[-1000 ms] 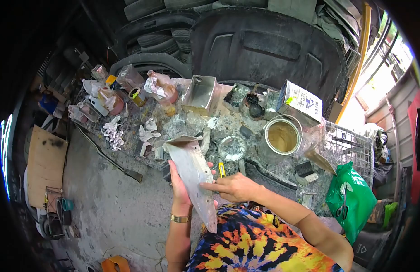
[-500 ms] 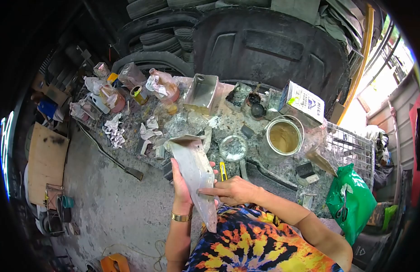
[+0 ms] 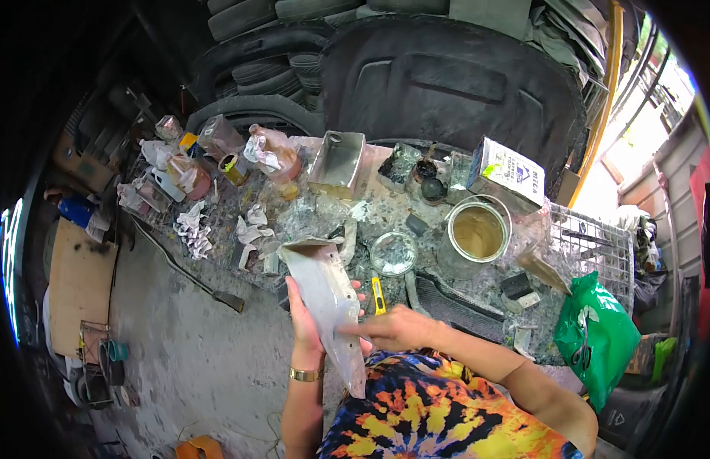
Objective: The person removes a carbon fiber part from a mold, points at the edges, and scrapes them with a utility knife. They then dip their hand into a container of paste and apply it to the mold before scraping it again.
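A grey, curved piece of panel (image 3: 322,294) with a flanged top and small holes along its right edge is held over the near edge of the workbench. My left hand (image 3: 305,329) supports it from beneath, thumb along the left side and fingertips showing at the right edge. My right hand (image 3: 401,327) is at the panel's lower part, index finger stretched onto its face and the other fingers curled; the fingertip is blurred, and I see nothing held. Just above that hand lies a yellow box cutter (image 3: 378,296) on the workbench (image 3: 309,206).
An open can of tan material (image 3: 479,232), a round clear lid (image 3: 394,252) and a rectangular tin (image 3: 509,174) stand on the bench. A green plastic bag (image 3: 597,336) hangs at the right. Crumpled paper (image 3: 192,229) and bottles (image 3: 274,153) occupy the left part.
My right hand has shifted slightly up and to the right, its index finger still at the panel's face. The panel's lower tip sits slightly lower. My left hand keeps its hold.
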Demonstrator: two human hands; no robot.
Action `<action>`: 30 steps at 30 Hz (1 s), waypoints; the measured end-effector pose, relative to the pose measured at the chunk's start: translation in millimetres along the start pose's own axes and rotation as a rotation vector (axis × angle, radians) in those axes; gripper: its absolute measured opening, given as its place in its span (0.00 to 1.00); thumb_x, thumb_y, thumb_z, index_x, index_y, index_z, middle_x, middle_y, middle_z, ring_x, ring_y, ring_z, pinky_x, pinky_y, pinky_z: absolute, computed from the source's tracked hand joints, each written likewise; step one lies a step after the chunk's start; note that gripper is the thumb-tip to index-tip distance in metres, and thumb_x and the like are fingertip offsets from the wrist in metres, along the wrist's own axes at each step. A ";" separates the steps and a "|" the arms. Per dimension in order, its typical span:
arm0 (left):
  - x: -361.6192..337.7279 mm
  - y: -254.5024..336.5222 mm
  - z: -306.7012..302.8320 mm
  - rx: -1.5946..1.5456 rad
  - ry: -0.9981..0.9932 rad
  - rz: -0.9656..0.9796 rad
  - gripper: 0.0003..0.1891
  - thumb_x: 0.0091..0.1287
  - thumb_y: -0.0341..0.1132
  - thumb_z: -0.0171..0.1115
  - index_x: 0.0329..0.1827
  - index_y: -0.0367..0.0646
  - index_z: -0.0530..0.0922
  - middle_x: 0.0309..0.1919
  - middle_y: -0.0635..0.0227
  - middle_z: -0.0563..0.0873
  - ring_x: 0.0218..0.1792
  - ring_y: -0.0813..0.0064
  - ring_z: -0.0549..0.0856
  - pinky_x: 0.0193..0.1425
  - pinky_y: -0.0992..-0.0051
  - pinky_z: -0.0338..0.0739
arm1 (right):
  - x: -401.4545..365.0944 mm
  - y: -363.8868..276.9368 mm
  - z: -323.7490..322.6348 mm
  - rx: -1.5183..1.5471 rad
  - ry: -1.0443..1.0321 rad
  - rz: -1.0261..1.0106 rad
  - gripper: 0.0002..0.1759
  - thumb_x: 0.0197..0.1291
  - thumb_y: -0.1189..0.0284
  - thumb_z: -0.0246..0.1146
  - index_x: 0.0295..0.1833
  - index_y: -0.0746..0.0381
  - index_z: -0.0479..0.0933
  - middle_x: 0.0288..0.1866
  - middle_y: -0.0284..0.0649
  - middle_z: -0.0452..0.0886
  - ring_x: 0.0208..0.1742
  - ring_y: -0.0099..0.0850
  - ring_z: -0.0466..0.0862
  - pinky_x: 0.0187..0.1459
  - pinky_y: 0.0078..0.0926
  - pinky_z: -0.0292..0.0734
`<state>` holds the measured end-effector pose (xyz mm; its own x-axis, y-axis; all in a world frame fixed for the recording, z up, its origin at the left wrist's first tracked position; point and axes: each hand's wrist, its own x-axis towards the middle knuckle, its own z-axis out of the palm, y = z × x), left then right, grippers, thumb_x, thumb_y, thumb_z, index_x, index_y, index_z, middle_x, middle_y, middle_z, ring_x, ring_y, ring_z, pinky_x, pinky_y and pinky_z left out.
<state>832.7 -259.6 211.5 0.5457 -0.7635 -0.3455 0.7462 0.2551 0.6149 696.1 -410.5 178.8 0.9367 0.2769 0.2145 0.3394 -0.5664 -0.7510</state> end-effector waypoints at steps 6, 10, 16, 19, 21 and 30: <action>-3.7 -0.5 2.4 0.009 0.015 0.034 0.50 0.68 0.77 0.26 0.69 0.38 0.67 0.50 0.44 0.84 0.45 0.51 0.87 0.50 0.56 0.84 | -3.2 1.8 0.9 0.005 0.068 0.065 0.38 0.59 0.74 0.56 0.76 0.39 0.62 0.36 0.41 0.85 0.28 0.43 0.85 0.32 0.39 0.83; -7.3 -3.6 4.0 0.007 0.026 0.028 0.49 0.68 0.77 0.26 0.69 0.39 0.67 0.50 0.44 0.84 0.45 0.51 0.87 0.50 0.56 0.84 | -2.2 4.5 -5.2 -0.091 0.133 0.128 0.38 0.59 0.74 0.55 0.76 0.40 0.62 0.35 0.41 0.85 0.28 0.43 0.84 0.32 0.39 0.83; -9.5 -3.9 -4.3 -0.006 -0.014 -0.004 0.49 0.68 0.77 0.26 0.68 0.39 0.68 0.51 0.44 0.83 0.45 0.50 0.87 0.47 0.55 0.85 | -4.7 -0.9 -5.0 -0.083 0.032 0.135 0.39 0.59 0.74 0.55 0.77 0.38 0.60 0.36 0.41 0.85 0.30 0.42 0.85 0.32 0.38 0.82; -10.0 -7.6 -4.2 0.010 0.004 0.011 0.49 0.68 0.76 0.26 0.68 0.38 0.68 0.51 0.44 0.83 0.45 0.50 0.87 0.45 0.54 0.86 | -5.0 3.9 -1.3 -0.122 0.059 0.189 0.40 0.58 0.74 0.56 0.77 0.37 0.61 0.36 0.41 0.84 0.31 0.42 0.85 0.34 0.37 0.83; -10.9 -5.9 -5.2 0.030 0.036 0.022 0.50 0.68 0.76 0.25 0.68 0.38 0.68 0.51 0.44 0.83 0.45 0.50 0.87 0.45 0.54 0.86 | -8.0 -3.4 -0.5 -0.071 0.024 0.110 0.40 0.58 0.74 0.56 0.77 0.37 0.61 0.35 0.40 0.84 0.31 0.42 0.85 0.34 0.38 0.83; -5.0 -6.5 -17.0 -0.011 -0.030 -0.032 0.51 0.66 0.78 0.27 0.68 0.37 0.68 0.51 0.43 0.82 0.45 0.50 0.87 0.41 0.55 0.87 | -5.7 -8.0 10.3 -0.035 -0.091 -0.098 0.42 0.57 0.72 0.58 0.78 0.36 0.59 0.36 0.44 0.81 0.31 0.45 0.82 0.35 0.41 0.81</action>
<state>831.6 -247.3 197.2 0.5103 -0.7886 -0.3431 0.7673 0.2373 0.5958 687.2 -399.6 177.2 0.8876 0.4008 0.2269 0.4333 -0.5596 -0.7065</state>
